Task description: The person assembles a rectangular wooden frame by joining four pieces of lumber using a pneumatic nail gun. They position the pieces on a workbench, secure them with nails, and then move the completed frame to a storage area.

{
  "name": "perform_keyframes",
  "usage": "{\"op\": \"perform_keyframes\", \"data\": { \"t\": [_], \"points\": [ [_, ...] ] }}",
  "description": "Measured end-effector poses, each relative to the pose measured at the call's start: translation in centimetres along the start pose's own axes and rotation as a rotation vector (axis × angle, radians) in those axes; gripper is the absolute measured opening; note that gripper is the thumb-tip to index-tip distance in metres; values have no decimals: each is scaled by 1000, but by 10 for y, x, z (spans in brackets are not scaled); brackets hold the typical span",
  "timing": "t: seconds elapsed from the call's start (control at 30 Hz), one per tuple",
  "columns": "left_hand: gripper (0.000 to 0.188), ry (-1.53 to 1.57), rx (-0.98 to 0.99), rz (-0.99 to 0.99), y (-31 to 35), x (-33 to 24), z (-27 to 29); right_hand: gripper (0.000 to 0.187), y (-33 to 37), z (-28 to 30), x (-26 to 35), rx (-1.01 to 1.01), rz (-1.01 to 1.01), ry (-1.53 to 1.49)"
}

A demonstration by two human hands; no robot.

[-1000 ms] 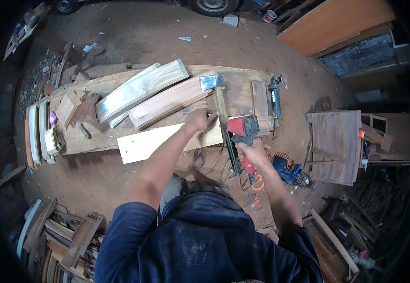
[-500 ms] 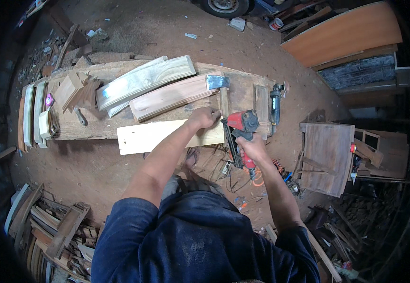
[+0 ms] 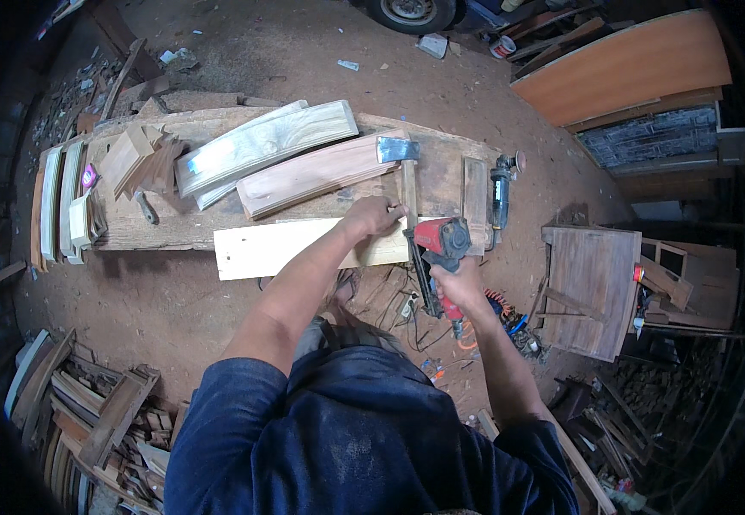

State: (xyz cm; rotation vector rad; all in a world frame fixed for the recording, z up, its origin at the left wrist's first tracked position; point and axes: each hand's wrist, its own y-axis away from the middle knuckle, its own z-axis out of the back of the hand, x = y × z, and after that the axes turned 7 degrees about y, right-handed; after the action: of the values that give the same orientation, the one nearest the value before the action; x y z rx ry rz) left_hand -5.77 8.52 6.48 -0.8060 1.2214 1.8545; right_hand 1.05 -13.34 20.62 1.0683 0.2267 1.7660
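A pale wooden board [image 3: 282,248] lies along the near edge of the workbench [image 3: 209,233], its near side jutting past that edge. Near the right end of the board, my left hand [image 3: 376,216] is closed at its far edge, fingers curled; exactly what the fingertips pinch is hard to make out. My right hand [image 3: 461,283] grips the handle of a red and black nail gun [image 3: 441,239]. The gun's nose is at the board's right end, close to my left fingers. Just beyond them lies a hatchet [image 3: 398,151], its handle pointing toward me.
Stacked slats [image 3: 316,178] and paler boards [image 3: 269,148] cover the bench's far side. An angle grinder [image 3: 500,193] sits at its right end. Further left are a scraper [image 3: 145,209] and a pink tape measure [image 3: 89,178]. An orange coiled hose [image 3: 499,302] and cables lie on the floor.
The nail gun and my right hand have moved slightly toward me. My left hand stays on the board, which lies almost as before.
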Motion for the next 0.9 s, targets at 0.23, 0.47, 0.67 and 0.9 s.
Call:
{"op": "perform_keyframes", "data": {
  "t": [0.23, 0.47, 0.67, 0.9],
  "points": [
    [49, -33, -51, -28, -6, 8, -9, 25, 3, 4, -7, 36, -29, 76],
    [51, 31, -32, -44, -7, 14, -10, 25, 10, 1, -26, 48, -44, 128],
    [50, -1, -20, -72, -5, 9, -5, 12, 27, -1, 1, -30, 20, 118],
    [57, -1, -33, -143, -11, 15, -9, 36, 23, -2, -39, 12, -41, 174]
  ]
}}
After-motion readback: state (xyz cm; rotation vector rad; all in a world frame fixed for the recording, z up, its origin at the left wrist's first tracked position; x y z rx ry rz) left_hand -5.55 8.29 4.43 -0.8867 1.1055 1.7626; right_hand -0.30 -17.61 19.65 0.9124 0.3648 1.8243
